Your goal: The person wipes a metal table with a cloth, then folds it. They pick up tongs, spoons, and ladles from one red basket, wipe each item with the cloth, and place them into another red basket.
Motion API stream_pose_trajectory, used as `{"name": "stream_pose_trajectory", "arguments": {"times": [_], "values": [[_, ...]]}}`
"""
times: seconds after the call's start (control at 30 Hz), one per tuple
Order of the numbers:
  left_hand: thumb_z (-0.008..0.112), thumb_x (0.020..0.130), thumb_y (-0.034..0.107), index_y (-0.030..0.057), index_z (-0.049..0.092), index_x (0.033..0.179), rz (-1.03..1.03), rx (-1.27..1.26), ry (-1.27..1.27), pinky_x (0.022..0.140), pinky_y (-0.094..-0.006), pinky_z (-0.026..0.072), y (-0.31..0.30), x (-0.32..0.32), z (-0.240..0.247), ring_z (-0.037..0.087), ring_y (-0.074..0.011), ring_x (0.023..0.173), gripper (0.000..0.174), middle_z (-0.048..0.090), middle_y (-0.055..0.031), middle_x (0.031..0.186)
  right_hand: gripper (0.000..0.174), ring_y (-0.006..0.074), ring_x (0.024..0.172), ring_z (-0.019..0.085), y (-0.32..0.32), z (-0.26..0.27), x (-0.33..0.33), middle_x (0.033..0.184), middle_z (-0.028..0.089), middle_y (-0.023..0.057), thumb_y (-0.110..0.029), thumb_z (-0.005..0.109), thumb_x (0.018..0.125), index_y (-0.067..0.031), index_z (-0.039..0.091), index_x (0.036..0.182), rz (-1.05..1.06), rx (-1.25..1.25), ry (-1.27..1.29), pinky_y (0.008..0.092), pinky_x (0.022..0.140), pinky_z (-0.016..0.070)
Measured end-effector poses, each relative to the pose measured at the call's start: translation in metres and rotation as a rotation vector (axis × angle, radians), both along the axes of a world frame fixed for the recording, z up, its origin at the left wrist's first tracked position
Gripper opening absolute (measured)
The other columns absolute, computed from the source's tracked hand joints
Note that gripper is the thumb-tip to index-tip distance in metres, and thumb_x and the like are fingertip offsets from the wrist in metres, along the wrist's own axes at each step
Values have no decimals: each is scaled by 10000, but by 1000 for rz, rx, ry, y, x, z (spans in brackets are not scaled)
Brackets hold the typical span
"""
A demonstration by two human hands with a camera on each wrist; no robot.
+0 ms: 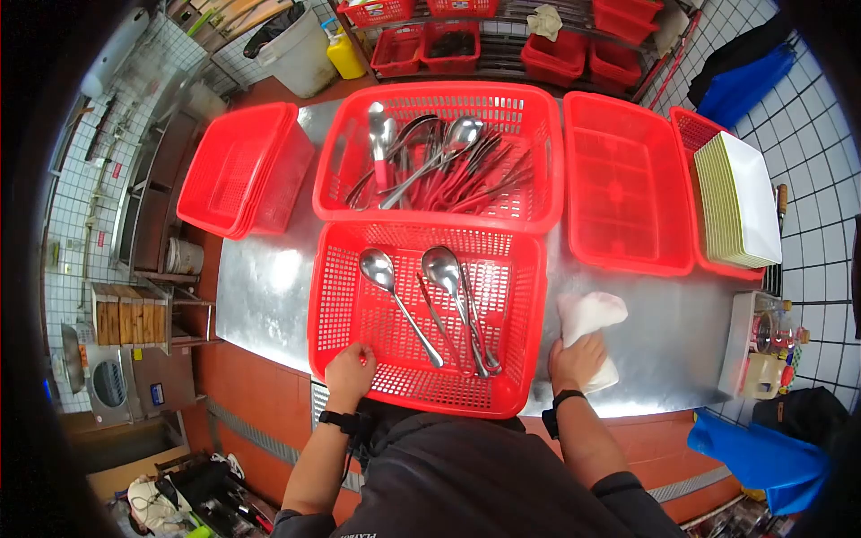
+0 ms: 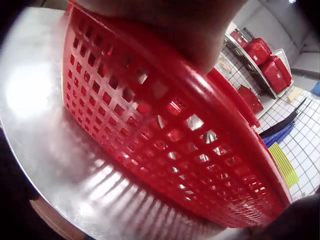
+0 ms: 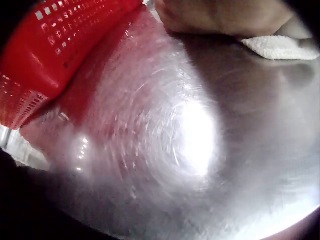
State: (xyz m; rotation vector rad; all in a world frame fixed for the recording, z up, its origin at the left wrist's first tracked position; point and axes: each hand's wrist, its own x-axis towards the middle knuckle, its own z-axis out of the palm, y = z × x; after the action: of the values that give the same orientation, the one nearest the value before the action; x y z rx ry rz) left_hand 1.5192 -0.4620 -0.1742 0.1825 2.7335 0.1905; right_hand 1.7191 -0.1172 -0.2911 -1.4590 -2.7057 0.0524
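Note:
My left hand (image 1: 351, 371) rests over the front left rim of the near red basket (image 1: 336, 296), its fingers loosely curled above the inside and holding nothing. In the left wrist view, the heel of that hand lies at the rim. Inside this basket are two large metal spoons (image 1: 377, 268) (image 1: 440, 266), with thin red-handled utensils (image 1: 430, 305) beside them. To the right of the basket, my right hand (image 1: 578, 362) grips a folded white cloth (image 1: 594, 311) on the steel table (image 1: 664, 350). The cloth shows beyond both sides of the hand; the right wrist view shows one edge.
Behind the near basket, a larger red basket (image 1: 552, 170) holds many red-handled utensils and spoons. Stacked red baskets (image 1: 229, 170) stand left. On the right are a red tray (image 1: 628, 179) and a pile of green-edged white trays (image 1: 749, 197). A bottle-filled container (image 1: 740, 336) sits at the right edge.

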Motion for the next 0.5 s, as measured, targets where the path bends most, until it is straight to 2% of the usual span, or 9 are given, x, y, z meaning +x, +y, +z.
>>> {"name": "stream_pose_trajectory", "arguments": {"times": [0.1, 0.13, 0.2, 0.27, 0.33, 0.37, 0.43, 0.5], "values": [[590, 890, 250, 78, 674, 937, -31, 75, -65, 768, -453, 533, 0, -1, 6, 672, -352, 878, 197, 693, -178, 918, 641, 352, 1281, 420, 1, 7, -2, 1308, 485, 224, -326, 700, 742, 76, 492, 1195, 2, -18, 2, 482, 1091, 301], [590, 890, 250, 78, 674, 937, -17, 82, -63, 768, -453, 533, -5, -6, 7, 672, -352, 878, 197, 693, -178, 918, 629, 376, 1276, 412, 3, 11, -5, 1320, 482, 241, -360, 687, 761, 86, 519, 1171, 2, -49, -20, 487, 1099, 287], [622, 879, 179, 35, 654, 970, -244, 383, -214, 809, -435, 527, -26, -21, 14, 661, -346, 929, 173, 677, -188, 979, 625, 400, 1270, 405, 5, 13, -5, 1331, 478, 258, -395, 675, 780, 95, 546, 1147, 11, -89, -47, 492, 1108, 273], [640, 870, 136, 13, 635, 1011, -371, 352, -111, 834, -414, 518, -15, -51, 50, 649, -340, 957, 187, 664, -189, 991, 685, 369, 1284, 412, 2, 11, -5, 1319, 468, 243, -325, 708, 738, 87, 463, 1229, 16, -45, 13, 486, 1087, 301], [623, 884, 134, 17, 623, 1044, -309, 399, -26, 834, -401, 512, -3, -91, 67, 648, -335, 945, 198, 663, -187, 963, 707, 374, 1286, 407, 1, 9, -4, 1326, 462, 246, -325, 709, 737, 93, 450, 1244, 6, -63, -3, 488, 1090, 297], [613, 893, 129, 13, 619, 1037, -370, 379, 55, 825, -398, 508, 10, -114, 78, 647, -327, 918, 185, 661, -184, 958, 728, 378, 1288, 402, 3, 9, -4, 1333, 455, 249, -325, 710, 736, 100, 436, 1260, 1, -68, -11, 490, 1093, 292], [605, 901, 127, -7, 614, 1055, -365, 354, 147, 810, -393, 506, 43, -157, 91, 644, -313, 885, 205, 659, -181, 964, 712, 394, 1278, 399, 3, 9, -3, 1320, 463, 259, -352, 693, 754, 110, 455, 1242, 1, -81, -38, 497, 1104, 274], [605, 896, 124, -13, 609, 1075, -415, 464, 198, 815, -394, 507, 84, -193, 99, 646, -316, 906, 226, 661, -185, 991, 702, 411, 1268, 397, 5, 10, -4, 1308, 470, 270, -379, 675, 772, 119, 474, 1224, 4, -87, -63, 504, 1116, 256]]}}
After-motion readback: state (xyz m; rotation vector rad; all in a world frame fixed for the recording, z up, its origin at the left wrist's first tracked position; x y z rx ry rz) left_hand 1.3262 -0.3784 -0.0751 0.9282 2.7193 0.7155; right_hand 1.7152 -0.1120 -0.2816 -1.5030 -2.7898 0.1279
